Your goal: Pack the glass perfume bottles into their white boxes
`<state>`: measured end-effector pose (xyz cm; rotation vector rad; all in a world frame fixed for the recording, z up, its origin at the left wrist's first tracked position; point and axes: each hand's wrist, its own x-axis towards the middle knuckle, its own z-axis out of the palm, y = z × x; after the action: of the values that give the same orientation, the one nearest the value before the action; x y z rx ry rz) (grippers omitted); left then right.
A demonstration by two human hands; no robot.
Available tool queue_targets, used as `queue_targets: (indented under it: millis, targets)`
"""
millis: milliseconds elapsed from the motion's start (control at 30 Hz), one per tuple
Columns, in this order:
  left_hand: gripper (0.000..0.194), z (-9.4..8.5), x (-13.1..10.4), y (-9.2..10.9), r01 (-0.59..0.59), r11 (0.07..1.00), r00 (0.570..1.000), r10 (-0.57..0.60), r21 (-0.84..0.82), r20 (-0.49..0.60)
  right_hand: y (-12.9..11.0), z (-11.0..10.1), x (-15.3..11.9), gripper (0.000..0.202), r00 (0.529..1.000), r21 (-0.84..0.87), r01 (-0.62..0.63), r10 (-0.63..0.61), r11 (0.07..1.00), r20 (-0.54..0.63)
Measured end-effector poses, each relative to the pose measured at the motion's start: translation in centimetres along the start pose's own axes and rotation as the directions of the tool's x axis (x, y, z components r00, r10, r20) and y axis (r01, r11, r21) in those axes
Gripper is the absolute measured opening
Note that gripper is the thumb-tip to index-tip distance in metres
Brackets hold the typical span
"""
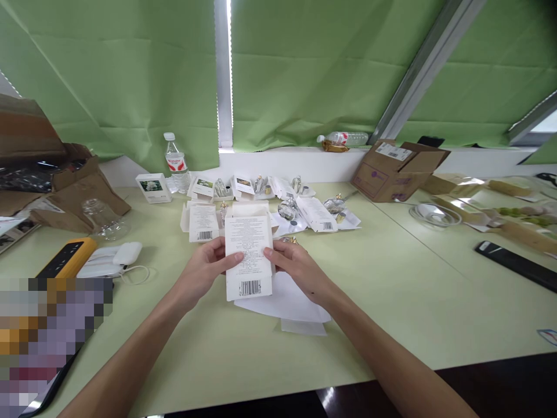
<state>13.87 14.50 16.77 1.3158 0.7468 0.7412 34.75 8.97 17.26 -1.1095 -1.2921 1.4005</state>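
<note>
A white carton (249, 255) with printed text and a barcode is held upright between my hands, its back face towards me. My left hand (213, 261) grips its left edge, thumb on the front. My right hand (293, 261) grips the right edge the same way. Beneath lies a white paper sheet (287, 307) on the table. Just behind, more opened cartons such as one with a barcode (203, 222) lie beside small glass bottles; one clear bottle (287, 210) rests on white paper. What the held carton contains is hidden.
A water bottle (176, 162) and a flower-pictured box (153, 188) stand at the back. On the left are a brown paper bag (82, 203), a clear jar (104, 220), and a yellow device (67, 258). A cardboard box (383, 174), coiled cable (435, 215) and black bar (517, 264) lie right.
</note>
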Motion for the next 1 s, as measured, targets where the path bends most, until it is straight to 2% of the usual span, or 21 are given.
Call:
queue_targets:
  millis: [167, 300, 433, 567, 767, 1000]
  targets:
    - [0.046, 0.2, -0.1, 0.2, -0.024, 0.999, 0.998, 0.026, 0.041, -0.057, 0.2, 0.0, 0.1, 0.036, 0.999, -0.031, 0.003, -0.004, 1.0, -0.042]
    - [0.046, 0.4, 0.0, -0.1, -0.07, 0.988, 0.985, 0.091, 0.14, -0.144, 0.4, 0.0, 0.2, 0.03, 0.997, -0.096, 0.052, -0.058, 0.994, -0.054]
    - [0.053, 0.5, 0.0, -0.5, -0.096, 0.963, 0.968, 0.149, 0.252, -0.2, 0.5, -0.1, 0.2, 0.035, 0.99, -0.195, 0.111, -0.125, 0.975, -0.062]
    - [0.058, 0.6, 0.0, -0.9, -0.108, 0.952, 0.979, 0.153, 0.287, -0.139, 0.5, 0.2, 0.1, 0.03, 0.983, -0.262, 0.154, -0.175, 0.953, -0.061]
    - [0.08, 0.9, -0.4, -0.4, -0.072, 0.982, 0.997, 0.074, 0.176, -0.002, 0.5, 0.6, 0.0, 0.024, 0.984, -0.233, 0.164, -0.175, 0.959, -0.028]
    - [0.067, 0.9, -0.9, 0.2, -0.054, 0.998, 0.997, 0.054, -0.013, 0.061, 1.1, 0.4, 0.1, 0.031, 0.992, -0.229, 0.107, -0.119, 0.968, -0.043]
